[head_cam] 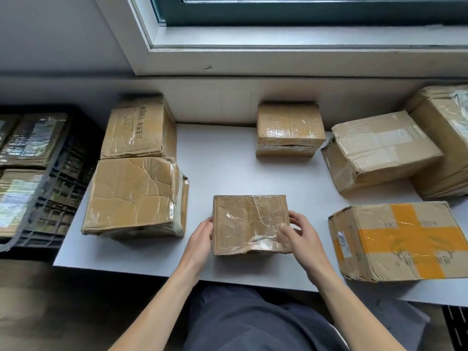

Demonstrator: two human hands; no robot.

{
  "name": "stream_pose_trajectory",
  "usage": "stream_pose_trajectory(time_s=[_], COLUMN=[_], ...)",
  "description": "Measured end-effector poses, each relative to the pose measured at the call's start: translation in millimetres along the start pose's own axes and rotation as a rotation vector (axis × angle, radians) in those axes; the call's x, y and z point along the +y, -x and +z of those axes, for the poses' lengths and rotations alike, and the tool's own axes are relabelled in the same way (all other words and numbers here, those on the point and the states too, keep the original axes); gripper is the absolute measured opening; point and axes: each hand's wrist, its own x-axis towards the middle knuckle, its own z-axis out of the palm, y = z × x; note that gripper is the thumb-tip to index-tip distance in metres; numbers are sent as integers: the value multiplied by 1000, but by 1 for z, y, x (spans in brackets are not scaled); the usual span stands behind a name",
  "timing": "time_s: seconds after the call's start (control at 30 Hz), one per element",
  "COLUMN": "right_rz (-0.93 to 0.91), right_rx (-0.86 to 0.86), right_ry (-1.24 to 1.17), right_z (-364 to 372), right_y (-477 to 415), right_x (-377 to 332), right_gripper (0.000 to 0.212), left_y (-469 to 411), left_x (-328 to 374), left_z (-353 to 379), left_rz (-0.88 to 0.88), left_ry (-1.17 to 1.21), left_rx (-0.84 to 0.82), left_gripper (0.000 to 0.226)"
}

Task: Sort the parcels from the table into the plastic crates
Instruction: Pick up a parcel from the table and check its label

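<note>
Small parcel [249, 224] sits near the worktop's [222, 168] front edge, the left hand [200, 236] pressed flat against one side, the right hand [301, 236] gripping the other, thumb on top. Its creased, tape-slick card looks light but soft; opposite sides seem the surest hold. Its underside is hidden, and the black crate [58, 173] is cut off at left.

Far side: grey-framed window [304, 11] above a pale sill [291, 59] bearing a small brown mark [207, 67]; grey wall [50, 34] far left; dark floor [50, 300] near left.
</note>
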Motion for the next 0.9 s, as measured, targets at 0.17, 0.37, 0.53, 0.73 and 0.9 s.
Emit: stream_pose_trajectory(time_s=[0.17,0.37,0.53,0.73,0.9], right_rz=[-142,26,29,42,135], right_rx=[168,149,144,132,54], right_ry=[-246,-170,-80,-235,-281], right_z=[-8,-1,-4,-2,4], right_y=[-3,-4,-6,-7,-7], right_x=[-10,14,12,17,17], right_gripper=[20,58,61,14,26], left_y=[1,-1,-13,-13,9], left_x=[9,-1,-9,5,53], left_z=[-1,8,10,9,-6], left_rz=[103,14,15,-141,33], left_ry=[199,198,105,382,311], left_rx=[105,88,130,-104,-90], left_gripper=[32,23,15,42,79])
